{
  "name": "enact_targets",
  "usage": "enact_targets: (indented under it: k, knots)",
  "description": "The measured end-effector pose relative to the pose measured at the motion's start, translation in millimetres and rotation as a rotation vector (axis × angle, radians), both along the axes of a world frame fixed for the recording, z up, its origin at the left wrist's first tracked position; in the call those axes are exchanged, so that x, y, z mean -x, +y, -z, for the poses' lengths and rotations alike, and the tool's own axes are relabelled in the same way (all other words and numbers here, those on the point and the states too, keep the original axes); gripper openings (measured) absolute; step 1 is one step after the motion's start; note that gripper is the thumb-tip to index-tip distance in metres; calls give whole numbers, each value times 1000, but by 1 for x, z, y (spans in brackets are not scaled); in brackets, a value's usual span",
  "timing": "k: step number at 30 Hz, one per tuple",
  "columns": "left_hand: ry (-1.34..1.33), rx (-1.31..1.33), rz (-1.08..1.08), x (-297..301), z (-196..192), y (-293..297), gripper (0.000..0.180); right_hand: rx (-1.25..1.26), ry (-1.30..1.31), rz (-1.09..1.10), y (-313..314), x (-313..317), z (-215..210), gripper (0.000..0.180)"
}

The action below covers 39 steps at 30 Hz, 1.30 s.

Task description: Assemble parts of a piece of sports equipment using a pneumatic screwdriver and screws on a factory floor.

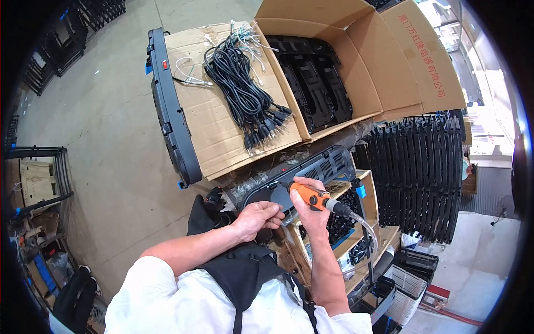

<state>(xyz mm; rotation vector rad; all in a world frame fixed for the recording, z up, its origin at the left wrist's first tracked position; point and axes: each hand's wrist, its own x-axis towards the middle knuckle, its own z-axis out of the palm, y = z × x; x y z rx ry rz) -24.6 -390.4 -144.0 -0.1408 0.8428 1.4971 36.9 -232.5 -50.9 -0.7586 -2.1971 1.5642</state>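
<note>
My right hand (311,214) is wrapped round an orange power screwdriver (310,196); a pale cord or hose trails from its rear end. The driver's tip points left at a long black plastic panel (311,173) with vent slots, which lies in front of me. Fingers pinched together, my left hand (260,218) rests by the near edge of that panel, left of the driver. Whatever it may hold is too small to make out. A small red part (283,170) shows on the panel's far edge.
Beyond the panel, a bundle of black power cords (239,89) lies on a cardboard sheet (194,111). An open carton (367,78) holds black plastic frames (314,83). A similar black panel (172,111) stands left of the cords. Stacked black parts (414,172) and a wooden parts box (367,195) are right.
</note>
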Motion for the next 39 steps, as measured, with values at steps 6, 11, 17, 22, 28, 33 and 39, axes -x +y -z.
enact_targets:
  k: [6, 11, 17, 22, 28, 33, 39]
  knots:
    - [-162, -6, -111, 0, 5, -8, 28, -22, 31, -18, 0, 3, 0, 36]
    - [-299, -6, -174, 1, 7, -4, 28, 62, 55, 55, -14, -10, -8, 47]
    - [-399, 6, -257, 1, 7, 0, 28, 145, 49, 147, -42, -44, -33, 52]
    - [-446, -27, -327, -1, 16, 4, 25, 243, 129, 95, -36, -55, -31, 52]
    - [-474, -127, -233, 9, 20, 2, 25, 199, 112, 87, -34, -58, -30, 52]
    - [-575, -155, -231, 6, 23, 0, 28, 166, 82, 73, -35, -51, -26, 52]
    - [-551, -60, -346, 10, 14, 10, 23, 36, 81, 51, -38, -37, -1, 53]
